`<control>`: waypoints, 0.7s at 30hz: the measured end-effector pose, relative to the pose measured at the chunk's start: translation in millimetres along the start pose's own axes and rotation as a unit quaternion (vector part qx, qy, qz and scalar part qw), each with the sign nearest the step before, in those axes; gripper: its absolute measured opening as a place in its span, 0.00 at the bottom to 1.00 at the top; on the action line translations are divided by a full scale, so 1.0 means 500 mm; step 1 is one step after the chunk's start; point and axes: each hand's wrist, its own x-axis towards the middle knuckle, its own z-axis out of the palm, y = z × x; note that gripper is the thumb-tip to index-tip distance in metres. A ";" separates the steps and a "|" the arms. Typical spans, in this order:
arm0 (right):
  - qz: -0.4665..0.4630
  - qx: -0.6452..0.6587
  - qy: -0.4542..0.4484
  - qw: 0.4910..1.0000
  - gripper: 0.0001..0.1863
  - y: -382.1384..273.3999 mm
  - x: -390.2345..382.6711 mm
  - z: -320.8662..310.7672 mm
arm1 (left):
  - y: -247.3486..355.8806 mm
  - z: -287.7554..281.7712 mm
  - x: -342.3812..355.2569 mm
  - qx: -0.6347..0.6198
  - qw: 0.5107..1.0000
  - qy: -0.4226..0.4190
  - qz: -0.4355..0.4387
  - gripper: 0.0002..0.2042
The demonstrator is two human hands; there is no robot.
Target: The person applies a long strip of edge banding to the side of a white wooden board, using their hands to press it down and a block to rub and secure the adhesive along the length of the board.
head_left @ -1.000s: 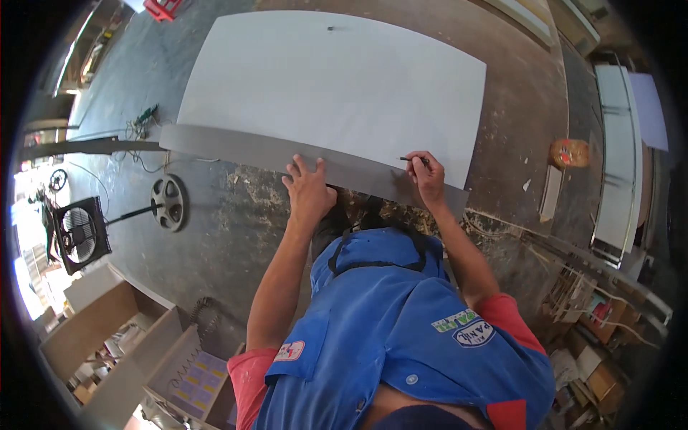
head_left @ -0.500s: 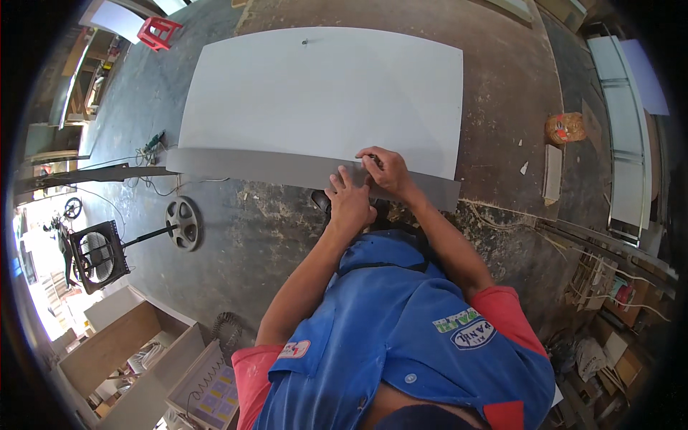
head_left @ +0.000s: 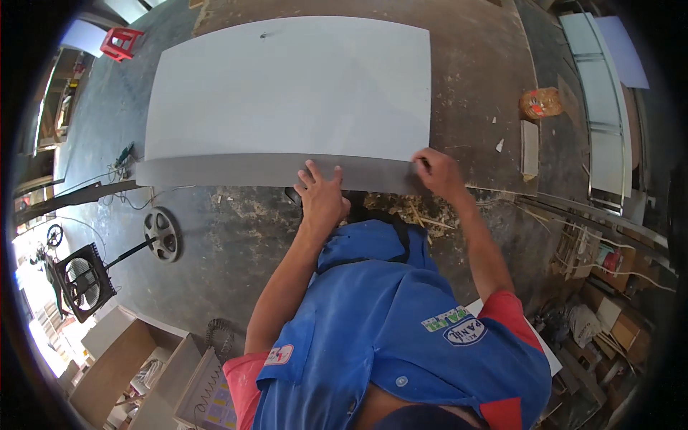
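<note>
The left hand [head_left: 322,201] is open, fingers spread and pressed on a long grey strip [head_left: 236,170]. The right hand [head_left: 441,174], blurred, is curled closed around a small dark object [head_left: 424,165], too indistinct to identify, at the strip's far edge, toward its right end. The strip lies flat along the near edge of a large white panel [head_left: 287,89], its long axis running left to right across the person's front; its left end reaches slightly past the panel. It looks thin, light, fairly stiff and smooth, so it could slide; its long edges seem the best hold. Beyond, right of the panel, a brown worktop [head_left: 480,86] carries an amber-coloured bag [head_left: 541,103].
</note>
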 end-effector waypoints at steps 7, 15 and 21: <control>0.007 -0.076 0.093 0.993 0.10 0.054 -0.073 -0.084 | -0.004 -0.001 0.002 0.017 1.000 0.006 -0.009 0.36; 0.058 0.019 0.064 0.996 0.15 -0.042 -0.083 0.057 | -0.031 0.037 -0.009 0.033 0.993 0.115 0.023 0.33; -0.063 -0.106 -0.042 0.991 0.38 -0.121 -0.072 0.088 | -0.068 0.027 -0.046 -0.085 0.980 0.177 0.044 0.29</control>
